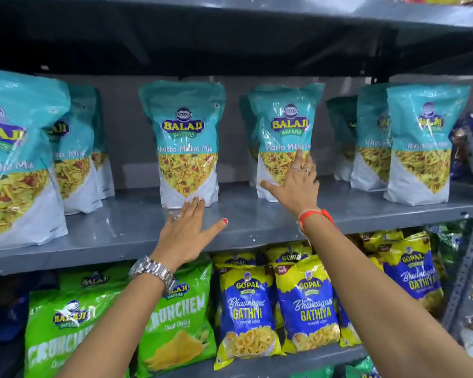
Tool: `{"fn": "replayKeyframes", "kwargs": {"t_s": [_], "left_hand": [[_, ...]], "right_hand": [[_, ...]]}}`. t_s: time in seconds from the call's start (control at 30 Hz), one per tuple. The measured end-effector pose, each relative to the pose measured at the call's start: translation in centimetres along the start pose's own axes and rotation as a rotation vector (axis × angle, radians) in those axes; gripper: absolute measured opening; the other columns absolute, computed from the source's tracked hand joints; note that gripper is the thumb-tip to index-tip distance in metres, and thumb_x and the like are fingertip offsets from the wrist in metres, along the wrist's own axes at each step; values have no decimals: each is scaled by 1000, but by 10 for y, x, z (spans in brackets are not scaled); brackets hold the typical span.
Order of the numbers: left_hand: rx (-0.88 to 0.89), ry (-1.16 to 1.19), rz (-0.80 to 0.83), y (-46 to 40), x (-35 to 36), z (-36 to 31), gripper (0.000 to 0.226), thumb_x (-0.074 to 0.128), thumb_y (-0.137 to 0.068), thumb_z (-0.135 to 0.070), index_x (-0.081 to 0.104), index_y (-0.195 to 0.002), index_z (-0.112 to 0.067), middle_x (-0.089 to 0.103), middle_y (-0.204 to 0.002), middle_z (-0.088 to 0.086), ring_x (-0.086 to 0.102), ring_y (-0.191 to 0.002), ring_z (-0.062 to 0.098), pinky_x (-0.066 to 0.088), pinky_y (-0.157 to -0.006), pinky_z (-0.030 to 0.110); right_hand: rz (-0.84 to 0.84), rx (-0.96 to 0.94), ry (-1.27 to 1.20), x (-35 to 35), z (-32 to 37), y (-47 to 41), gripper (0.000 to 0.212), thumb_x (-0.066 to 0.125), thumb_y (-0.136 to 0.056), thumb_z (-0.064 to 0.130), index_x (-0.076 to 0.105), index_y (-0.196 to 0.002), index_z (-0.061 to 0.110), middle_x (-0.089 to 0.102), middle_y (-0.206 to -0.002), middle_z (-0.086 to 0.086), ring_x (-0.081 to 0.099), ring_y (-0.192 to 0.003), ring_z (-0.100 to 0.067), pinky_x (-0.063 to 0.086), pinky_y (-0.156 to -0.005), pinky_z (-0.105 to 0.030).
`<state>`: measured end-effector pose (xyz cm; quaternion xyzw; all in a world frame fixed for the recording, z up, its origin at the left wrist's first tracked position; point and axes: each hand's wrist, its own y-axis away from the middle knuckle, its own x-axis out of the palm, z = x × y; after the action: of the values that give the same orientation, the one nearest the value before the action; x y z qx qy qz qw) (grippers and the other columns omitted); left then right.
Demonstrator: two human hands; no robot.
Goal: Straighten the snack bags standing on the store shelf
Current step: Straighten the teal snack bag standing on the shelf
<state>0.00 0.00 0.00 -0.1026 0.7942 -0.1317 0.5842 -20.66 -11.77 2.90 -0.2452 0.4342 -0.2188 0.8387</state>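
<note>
Teal and white snack bags stand upright along a grey metal shelf. My left hand is flat and open, its fingertips touching the bottom edge of the middle bag. My right hand lies spread against the front of the bag to its right, fingers pointing up, not gripping it. A large bag stands near the front at the far left, with another bag behind it. Two more bags stand at the right end.
The shelf below holds green snack bags and blue and yellow snack bags. Dark blue packets sit at the far right of the upper shelf. A grey upright post runs down the right side. Another shelf is overhead.
</note>
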Motion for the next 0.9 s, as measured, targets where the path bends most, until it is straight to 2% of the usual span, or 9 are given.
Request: {"fn": "replayKeyframes", "kwargs": {"t_s": [0.13, 0.2, 0.3, 0.43, 0.6, 0.7, 0.77, 0.9], "left_hand": [[-19, -153, 19, -2, -1, 1, 80, 26, -83, -68, 24, -145, -17, 24, -155, 2, 27, -138, 24, 24, -111, 46], [3, -203, 39, -1, 2, -1, 75, 24, -85, -67, 35, -140, -17, 34, -150, 5, 34, -134, 26, 24, -111, 47], [15, -217, 71, -6, 2, 3, 76, 22, -85, -67, 31, -142, -17, 27, -153, 4, 26, -139, 24, 17, -113, 46], [19, -222, 105, -12, 6, 6, 82, 17, -82, -69, 25, -144, -16, 21, -156, -1, 17, -142, 20, 17, -113, 46], [9, -218, 68, -13, 9, 4, 80, 18, -83, -68, 29, -143, -17, 22, -155, 0, 20, -142, 21, 19, -113, 47], [11, -220, 23, -12, 12, 4, 78, 19, -84, -68, 33, -141, -17, 25, -154, -1, 22, -141, 21, 19, -113, 46], [15, -225, 2, -12, 14, 5, 78, 18, -84, -68, 33, -141, -17, 27, -154, 0, 23, -141, 21, 21, -112, 46], [20, -222, -14, -11, 15, 5, 78, 18, -84, -68, 32, -142, -17, 27, -154, 0, 23, -141, 20, 21, -113, 45]], "right_hand": [[-43, 85, -32, 11, 6, -12, 122, 66, -71, 64, -6, -150, 6, 11, -157, -25, 17, -142, -44, 29, -109, -60], [-65, 107, -36, 19, 7, -17, 121, 69, -71, 61, -5, -150, 6, 10, -157, -24, 17, -142, -44, 28, -110, -60], [-99, 151, -61, 28, 9, -25, 123, 72, -69, 59, -6, -150, 9, 7, -157, -24, 13, -143, -46, 26, -110, -62], [-141, 202, -115, 37, 16, -31, 127, 76, -66, 57, -7, -150, 11, 8, -157, -25, 17, -141, -47, 29, -108, -63], [-211, 233, -120, 41, 17, -37, 122, 82, -65, 44, 0, -150, 14, 14, -153, -28, 27, -136, -46, 37, -104, -60], [-198, 263, -132, 39, 16, -39, 127, 84, -61, 45, -3, -150, 18, 16, -152, -31, 27, -135, -49, 37, -105, -59], [-197, 261, -142, 38, 16, -39, 130, 85, -60, 46, -5, -150, 20, 24, -148, -30, 35, -130, -49, 40, -102, -59], [-197, 251, -144, 35, 16, -36, 126, 84, -61, 45, -1, -150, 20, 32, -141, -26, 42, -122, -46, 43, -97, -55]]}}
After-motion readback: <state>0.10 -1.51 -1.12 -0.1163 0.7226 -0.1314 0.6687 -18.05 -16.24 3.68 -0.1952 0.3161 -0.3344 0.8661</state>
